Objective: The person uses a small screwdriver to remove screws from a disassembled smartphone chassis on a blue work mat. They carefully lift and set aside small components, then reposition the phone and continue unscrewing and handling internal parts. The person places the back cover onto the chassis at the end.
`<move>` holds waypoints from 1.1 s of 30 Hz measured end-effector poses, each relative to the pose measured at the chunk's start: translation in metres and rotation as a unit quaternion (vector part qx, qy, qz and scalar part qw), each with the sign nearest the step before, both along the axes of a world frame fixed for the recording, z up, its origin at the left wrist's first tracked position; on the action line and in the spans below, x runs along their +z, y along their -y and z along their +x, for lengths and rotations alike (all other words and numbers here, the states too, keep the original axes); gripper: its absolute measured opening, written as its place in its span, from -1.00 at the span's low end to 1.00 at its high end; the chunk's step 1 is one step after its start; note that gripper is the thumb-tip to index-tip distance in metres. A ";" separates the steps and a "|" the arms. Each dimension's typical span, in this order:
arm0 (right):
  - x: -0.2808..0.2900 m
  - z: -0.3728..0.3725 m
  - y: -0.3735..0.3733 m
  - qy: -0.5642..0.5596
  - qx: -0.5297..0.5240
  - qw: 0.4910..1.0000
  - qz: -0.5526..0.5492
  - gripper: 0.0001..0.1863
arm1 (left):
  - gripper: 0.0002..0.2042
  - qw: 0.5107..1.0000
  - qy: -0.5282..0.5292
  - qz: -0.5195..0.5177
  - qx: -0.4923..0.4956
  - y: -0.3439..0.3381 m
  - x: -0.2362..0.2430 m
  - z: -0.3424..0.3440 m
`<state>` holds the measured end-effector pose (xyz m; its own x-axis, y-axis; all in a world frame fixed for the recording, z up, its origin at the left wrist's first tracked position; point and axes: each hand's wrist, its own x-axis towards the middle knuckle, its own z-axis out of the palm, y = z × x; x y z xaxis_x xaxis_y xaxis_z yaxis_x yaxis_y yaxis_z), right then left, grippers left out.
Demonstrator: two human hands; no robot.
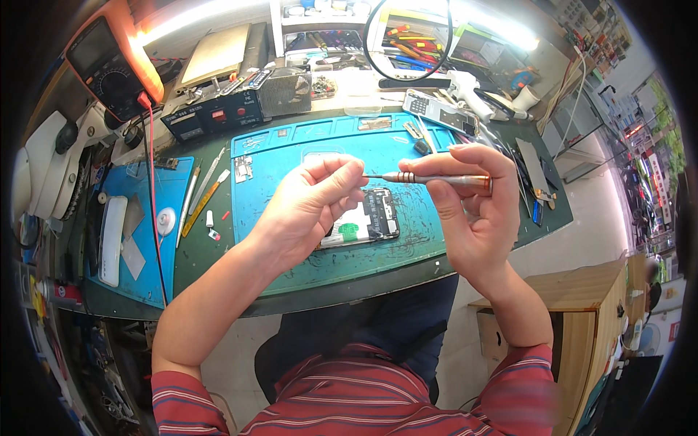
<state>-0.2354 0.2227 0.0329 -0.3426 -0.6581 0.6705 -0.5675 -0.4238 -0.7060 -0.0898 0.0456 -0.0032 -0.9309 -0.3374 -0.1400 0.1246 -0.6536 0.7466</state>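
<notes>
Both hands are raised over the middle of the blue work mat (291, 156) on the counter (211, 254). The right hand (472, 207) is closed around one copper-coloured screwdriver (443, 180), held level, with its thin bit pointing left. The left hand (313, 203) has its fingertips pinched together at the bit's tip (whether something tiny sits between them cannot be told). Beneath the hands lies one opened phone (363, 221), back off, showing a white inner panel with a green rectangular label near its left end.

At the counter's left edge a second, smaller blue mat (149, 247) carries one white oblong device (113, 236) and a round white disc (166, 220). An orange multimeter (109, 62) stands at the far left corner; a black power supply (211, 116) sits along the far edge, with a tray of red-handled tools (414, 43) behind.
</notes>
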 end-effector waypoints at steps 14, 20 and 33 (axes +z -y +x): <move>0.003 0.000 -0.003 -0.032 -0.051 0.998 -0.009 -0.61 | -0.70 0.999 -0.009 0.016 -0.032 -0.003 -0.004 0.002; 0.007 -0.008 -0.020 -0.028 -0.046 0.994 0.095 -0.55 | -0.47 0.954 0.035 -0.294 -0.045 -0.019 0.007 0.004; -0.006 -0.009 -0.018 -0.189 -0.034 0.968 0.163 -0.44 | -0.82 0.767 -0.041 -0.639 -0.044 -0.019 -0.007 0.007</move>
<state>-0.2439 0.2409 0.0270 -0.1637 -0.8398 0.5176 -0.8302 -0.1662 -0.5321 -0.0830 0.0646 -0.0105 -0.9460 -0.0846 0.3130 0.2033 0.5973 0.7758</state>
